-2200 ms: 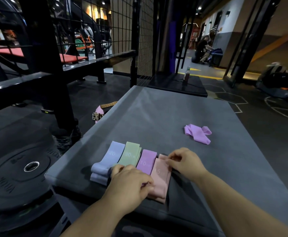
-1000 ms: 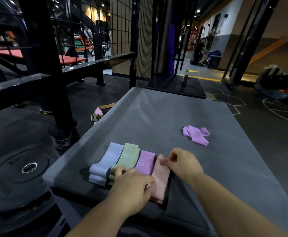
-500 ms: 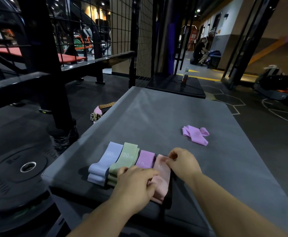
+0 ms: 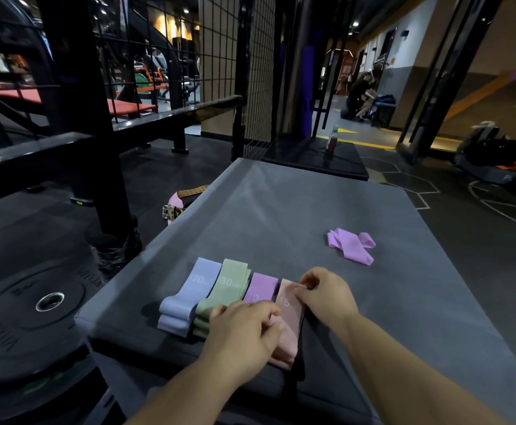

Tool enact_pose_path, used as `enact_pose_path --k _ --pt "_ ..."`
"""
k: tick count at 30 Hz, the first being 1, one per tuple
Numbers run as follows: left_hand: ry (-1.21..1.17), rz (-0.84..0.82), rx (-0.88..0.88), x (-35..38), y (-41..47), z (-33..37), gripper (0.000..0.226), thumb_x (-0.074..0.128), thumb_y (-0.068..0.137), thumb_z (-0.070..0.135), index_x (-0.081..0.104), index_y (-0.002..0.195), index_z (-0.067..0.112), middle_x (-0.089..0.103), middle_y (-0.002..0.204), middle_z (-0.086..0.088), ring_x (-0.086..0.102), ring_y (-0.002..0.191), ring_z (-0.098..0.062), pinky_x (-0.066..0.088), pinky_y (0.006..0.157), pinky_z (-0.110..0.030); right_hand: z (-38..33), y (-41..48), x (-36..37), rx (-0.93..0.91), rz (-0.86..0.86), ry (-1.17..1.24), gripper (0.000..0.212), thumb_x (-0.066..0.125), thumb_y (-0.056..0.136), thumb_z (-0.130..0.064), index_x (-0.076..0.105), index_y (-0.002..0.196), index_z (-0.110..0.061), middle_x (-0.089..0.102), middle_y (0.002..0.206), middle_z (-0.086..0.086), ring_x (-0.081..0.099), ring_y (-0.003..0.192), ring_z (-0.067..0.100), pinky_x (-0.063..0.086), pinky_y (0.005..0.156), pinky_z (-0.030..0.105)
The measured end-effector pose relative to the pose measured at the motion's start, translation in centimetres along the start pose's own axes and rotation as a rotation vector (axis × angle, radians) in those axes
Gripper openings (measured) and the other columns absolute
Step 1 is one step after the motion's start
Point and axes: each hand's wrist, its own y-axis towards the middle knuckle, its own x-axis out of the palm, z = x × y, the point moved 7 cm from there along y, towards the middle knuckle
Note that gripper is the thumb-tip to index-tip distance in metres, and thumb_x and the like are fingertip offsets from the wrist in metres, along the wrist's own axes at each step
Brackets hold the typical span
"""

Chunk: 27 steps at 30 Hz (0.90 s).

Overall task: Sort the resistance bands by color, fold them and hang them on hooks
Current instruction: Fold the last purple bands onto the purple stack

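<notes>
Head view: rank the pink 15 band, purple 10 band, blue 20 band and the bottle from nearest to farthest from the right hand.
1. pink 15 band, pinched at its far edge by the right hand.
2. purple 10 band, next to it on the left.
3. blue 20 band, at the left end of the row.
4. bottle, far ahead on the dark platform.

One head-worn wide view looks forward and down along the tabletop, close above the left hand and right hand at its near edge.
</notes>
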Motion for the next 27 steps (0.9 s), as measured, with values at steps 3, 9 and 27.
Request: enact_pose_path --k 3,9,27 --pt "0.042 0.019 -0.022 0.2 0.0 -0.3 0.027 0.045 0.094 0.048 0.054 0.118 0.041 0.062 0.102 0.019 0.05 0.108 -0.005 0.024 0.097 -0.028 0.0 -0.1 0.1 -0.007 0.001 -0.031 0.011 0.068 0.081 -0.034 0.058 0.079 -0.033 0.065 0.089 -0.009 0.06 0.082 0.013 0.044 0.068 0.026" --pt "0.156 0.046 -0.018 0.4 -0.2 0.1 0.025 0.041 0.091 0.04 0.056 0.11 0.033 0.064 0.1 0.011 0.05 0.105 -0.013 0.022 0.091 -0.03 0.1 -0.2 -0.2 0.009 0.024 -0.036 0.007 0.065 0.082 -0.032 0.059 0.08 -0.033 0.065 0.093 -0.008 0.059 0.085 0.014 0.044 0.069 0.026" --pt "0.152 -0.003 0.299 2.6 -0.5 2.2 0.03 0.042 0.077 0.035 0.071 0.087 0.031 0.069 0.096 0.018 0.064 0.092 -0.007 0.043 0.089 -0.022 -1.6 -2.1 0.9 -0.384 -0.019 -0.118 0.036 0.056 0.096 -0.021 0.061 0.131 -0.025 0.052 0.141 -0.01 0.042 0.133 0.012 0.022 0.104 0.009"
